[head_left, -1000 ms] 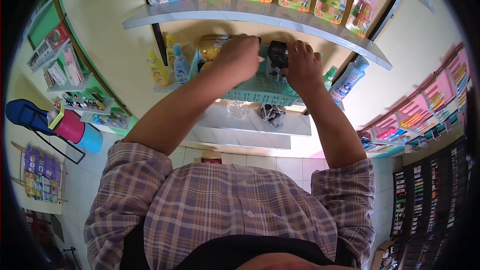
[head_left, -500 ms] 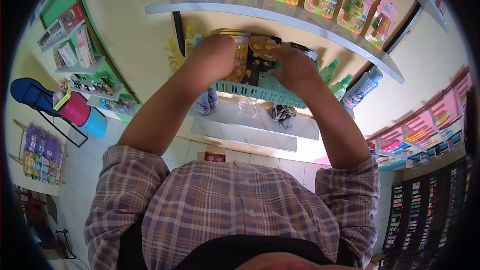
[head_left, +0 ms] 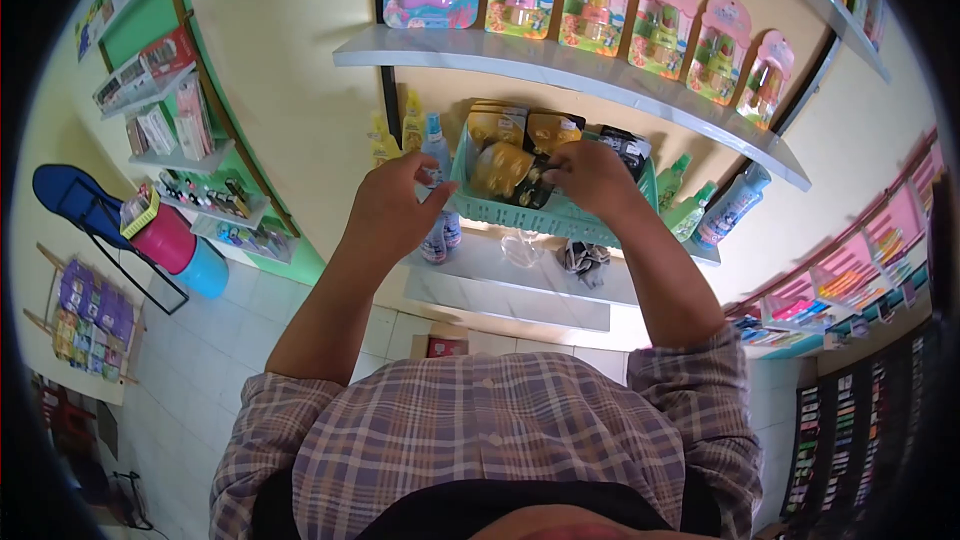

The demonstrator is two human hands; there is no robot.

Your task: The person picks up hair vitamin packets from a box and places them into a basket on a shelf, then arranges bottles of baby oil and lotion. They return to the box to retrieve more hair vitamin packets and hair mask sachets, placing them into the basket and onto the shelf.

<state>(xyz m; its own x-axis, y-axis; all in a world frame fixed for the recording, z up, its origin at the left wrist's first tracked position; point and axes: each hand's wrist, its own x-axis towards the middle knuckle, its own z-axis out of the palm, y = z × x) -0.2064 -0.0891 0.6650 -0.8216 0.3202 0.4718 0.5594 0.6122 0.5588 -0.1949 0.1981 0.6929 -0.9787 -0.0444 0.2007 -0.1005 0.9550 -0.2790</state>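
In the head view, look first at the left hand point(head_left: 395, 205). Half a second ago, up over the left side of the green basket point(head_left: 520, 216); now pulled out past the left end, in front of a blue bottle point(head_left: 436, 145). Spread open, with thumb and fingers well apart and nothing seen inside. Very near the basket with the thumb, but cannot tell if touching.

Then look at the right hand point(head_left: 597, 180), over the middle of the basket. Bent in now, with thumb and fingertips close together at the edge of the front gold pack point(head_left: 503, 172). Looser half a second ago, with a bigger gap. Cannot tell if really pinching or just touching; too blurry there.

See the front gold pack in the left front part of the basket, tipped and smudgy. Behind, see the back gold packs point(head_left: 497, 123), standing up in a row. At the right end, find the black packs point(head_left: 628, 145), just past the right hand. A second ago, much more bare basket floor to see; now mostly gold across the left and middle.

Probably a one-hand job just now, with the left hand free. Looking neat at the back, but not yet at the front.
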